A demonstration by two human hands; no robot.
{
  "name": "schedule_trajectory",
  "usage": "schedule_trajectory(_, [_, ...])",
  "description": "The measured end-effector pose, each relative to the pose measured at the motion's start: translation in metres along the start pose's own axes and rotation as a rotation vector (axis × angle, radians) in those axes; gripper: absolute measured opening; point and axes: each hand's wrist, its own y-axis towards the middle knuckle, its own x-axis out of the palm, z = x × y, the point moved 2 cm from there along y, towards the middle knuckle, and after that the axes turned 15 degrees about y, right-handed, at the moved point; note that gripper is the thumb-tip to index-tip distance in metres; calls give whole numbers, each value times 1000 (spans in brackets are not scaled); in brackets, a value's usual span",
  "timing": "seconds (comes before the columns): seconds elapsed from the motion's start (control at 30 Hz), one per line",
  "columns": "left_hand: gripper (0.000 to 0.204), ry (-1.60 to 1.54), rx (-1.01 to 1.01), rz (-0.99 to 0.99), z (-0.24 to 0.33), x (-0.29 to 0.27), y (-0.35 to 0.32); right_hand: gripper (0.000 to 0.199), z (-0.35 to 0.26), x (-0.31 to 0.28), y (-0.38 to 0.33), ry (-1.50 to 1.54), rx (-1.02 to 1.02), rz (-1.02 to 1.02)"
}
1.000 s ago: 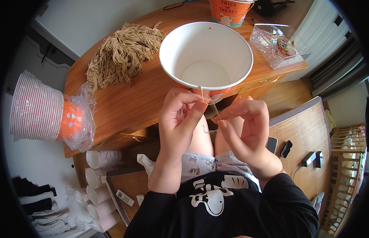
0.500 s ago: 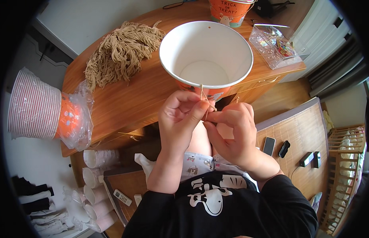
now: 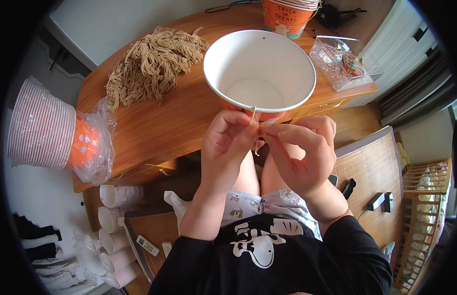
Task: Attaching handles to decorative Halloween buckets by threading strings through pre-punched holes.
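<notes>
A large paper bucket (image 3: pixel 260 73), white inside with an orange printed outside, stands at the desk's front edge, its mouth facing me. A thin tan cord (image 3: pixel 256 117) runs through its near rim and hangs down into my fingers. My left hand (image 3: pixel 222 150) pinches the cord between thumb and forefinger just under the rim. From the other side, my right hand (image 3: pixel 304 153) pinches the cord too, its fingertips against those of the left. A loose end dangles below. My fingers partly hide the crossing of the strands.
Tan cords (image 3: pixel 155 64) lie heaped on the desk (image 3: pixel 155 130). Plastic-wrapped stacked buckets (image 3: pixel 44 125) are at its left end, more orange buckets (image 3: pixel 287 18) at the back. A clear acrylic holder (image 3: pixel 339 64) sits at the right. White-pink stacks (image 3: pixel 121 196) lie below the desk.
My right hand has risen slightly and shifted right, its fingers straighter, with the pinch moved up nearer the rim. The loose cord end now hangs lower. The whole view has shifted slightly.
</notes>
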Motion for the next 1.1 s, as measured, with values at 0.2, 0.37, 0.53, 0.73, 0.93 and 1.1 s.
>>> schedule_trajectory(0.2, [13,300,134,83,8,3,-5,36,8,-5,18,3,-72,-65])
schedule_trajectory(0.37, [11,284,169,89,10,0,-4,36,4,-9,36,14,-81,-155])
schedule_trajectory(0.53, [11,52,62,13,5,-5,-1,36,-6,-7,26,-70,56,-211])
schedule_trajectory(0.73, [15,3,42,-34,1,-4,0,34,0,-1,17,68,146,-161])
schedule_trajectory(0.93, [13,14,49,-40,-1,-4,0,33,2,-3,19,66,114,-145])
schedule_trajectory(1.1, [18,-125,-60,-132,4,1,-2,33,-4,-5,28,20,28,-181])
